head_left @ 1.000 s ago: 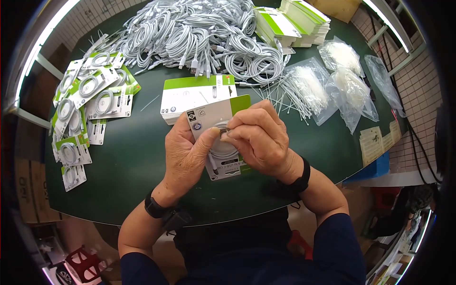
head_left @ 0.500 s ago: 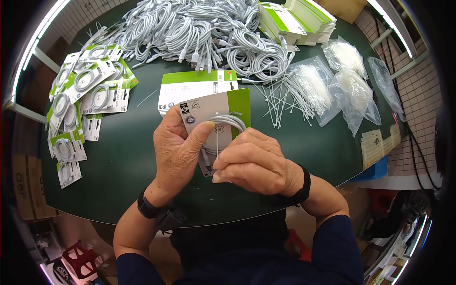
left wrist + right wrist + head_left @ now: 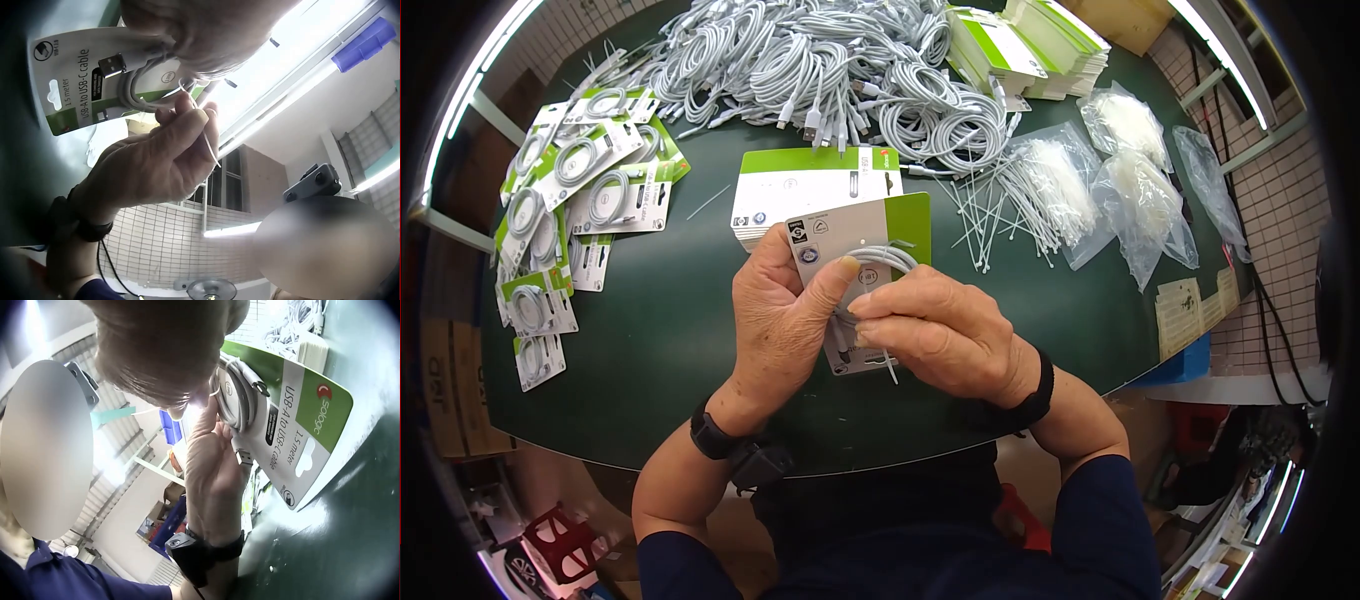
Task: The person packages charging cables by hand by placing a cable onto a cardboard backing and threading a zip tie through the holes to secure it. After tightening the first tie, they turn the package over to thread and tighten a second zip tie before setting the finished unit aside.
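Note:
The left hand (image 3: pixel 785 310) grips a white and green card (image 3: pixel 836 232), its thumb pressing a coiled grey cable (image 3: pixel 889 256) against it. At the lower part of the coil, the right hand (image 3: pixel 945 335) pinches a thin white tie (image 3: pixel 890 368), whose end sticks out below the fingers. In the left wrist view the tie (image 3: pixel 210 145) forms a small loop by the coil. The right wrist view shows the printed side of the card (image 3: pixel 290 425), with the coiled cable (image 3: pixel 240 400) and its USB plug (image 3: pixel 244 456) lying over it.
Behind the hands lies a stack of cards (image 3: pixel 800 187), with a heap of grey cables (image 3: pixel 800 70) beyond. Carded cables (image 3: pixel 608 197) overlap at the left. Loose ties (image 3: pixel 985 215), bags of ties (image 3: pixel 1055 185) and more card stacks (image 3: pixel 1055 50) are at the right.
The right hand has moved down from the coil's upper part, drawing the tie out, then slightly back up with the tie end now below its fingers. The card has tilted slightly.

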The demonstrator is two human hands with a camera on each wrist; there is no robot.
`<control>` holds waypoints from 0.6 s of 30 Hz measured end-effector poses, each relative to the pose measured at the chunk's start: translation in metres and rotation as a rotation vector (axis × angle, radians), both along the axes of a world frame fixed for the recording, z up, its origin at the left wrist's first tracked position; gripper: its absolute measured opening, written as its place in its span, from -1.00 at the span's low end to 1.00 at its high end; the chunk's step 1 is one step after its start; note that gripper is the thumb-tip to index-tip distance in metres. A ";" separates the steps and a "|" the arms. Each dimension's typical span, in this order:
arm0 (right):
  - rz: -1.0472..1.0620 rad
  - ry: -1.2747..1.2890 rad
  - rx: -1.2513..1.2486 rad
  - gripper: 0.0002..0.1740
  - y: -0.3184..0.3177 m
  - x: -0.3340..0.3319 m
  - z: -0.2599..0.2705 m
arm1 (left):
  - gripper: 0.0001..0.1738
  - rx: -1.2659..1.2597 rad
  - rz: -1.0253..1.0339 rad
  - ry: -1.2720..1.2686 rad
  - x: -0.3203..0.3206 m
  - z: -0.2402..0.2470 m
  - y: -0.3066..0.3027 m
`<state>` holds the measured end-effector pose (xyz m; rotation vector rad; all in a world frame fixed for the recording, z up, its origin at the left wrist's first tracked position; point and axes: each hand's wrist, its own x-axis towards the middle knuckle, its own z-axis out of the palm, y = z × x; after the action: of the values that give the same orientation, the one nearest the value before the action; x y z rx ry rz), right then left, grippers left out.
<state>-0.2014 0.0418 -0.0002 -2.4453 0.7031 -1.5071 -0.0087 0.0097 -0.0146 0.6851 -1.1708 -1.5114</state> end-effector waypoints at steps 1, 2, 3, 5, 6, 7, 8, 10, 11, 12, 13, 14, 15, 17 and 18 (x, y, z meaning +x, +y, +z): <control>-0.018 0.004 -0.011 -0.64 -0.001 -0.001 0.001 | -0.66 0.000 0.001 0.003 -0.001 0.000 0.000; -0.036 0.008 -0.021 -0.62 -0.001 -0.002 0.002 | -0.66 0.008 0.000 0.016 -0.002 -0.001 0.000; -0.034 0.012 -0.020 -0.62 -0.002 -0.003 0.003 | -0.67 0.016 0.000 0.028 -0.003 -0.001 0.001; -0.050 -0.018 0.027 -0.64 -0.003 -0.005 0.003 | -0.67 0.027 0.000 0.045 -0.005 -0.003 0.002; -0.058 -0.034 0.052 -0.65 -0.003 -0.005 0.003 | -0.67 0.032 -0.007 0.037 -0.005 -0.006 0.002; -0.058 -0.029 0.055 -0.65 -0.002 -0.004 0.001 | -0.67 0.038 -0.015 0.029 -0.006 -0.008 0.003; -0.089 -0.145 0.143 -0.66 0.000 -0.001 -0.003 | -0.67 0.044 -0.023 0.022 -0.007 -0.010 0.003; -0.155 -0.377 0.316 -0.69 0.003 0.003 -0.008 | -0.67 0.048 -0.031 0.014 -0.008 -0.008 0.006; -0.155 -0.372 0.317 -0.69 0.002 0.001 -0.007 | -0.67 0.049 -0.039 0.000 -0.008 -0.007 0.007; -0.172 -0.312 0.276 -0.70 -0.001 -0.002 -0.004 | -0.67 0.050 -0.048 -0.014 -0.008 -0.006 0.008; -0.188 -0.252 0.235 -0.72 -0.005 -0.006 -0.002 | -0.67 0.050 -0.047 -0.010 -0.008 -0.006 0.009; -0.203 -0.192 0.193 -0.73 -0.009 -0.009 0.001 | -0.67 0.051 -0.053 -0.014 -0.008 -0.005 0.009; -0.201 -0.189 0.192 -0.73 -0.012 -0.012 0.003 | -0.67 0.052 -0.059 -0.020 -0.008 -0.005 0.009; -0.217 -0.089 0.065 -0.74 -0.018 -0.015 0.009 | -0.67 0.053 -0.061 -0.022 -0.008 -0.005 0.009; -0.224 -0.040 0.002 -0.75 -0.019 -0.016 0.010 | -0.67 0.044 -0.060 -0.021 -0.008 -0.005 0.009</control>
<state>-0.2171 0.0224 0.0103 -2.3944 0.9977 -1.6253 -0.0164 0.0188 -0.0194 0.7024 -1.1859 -1.5871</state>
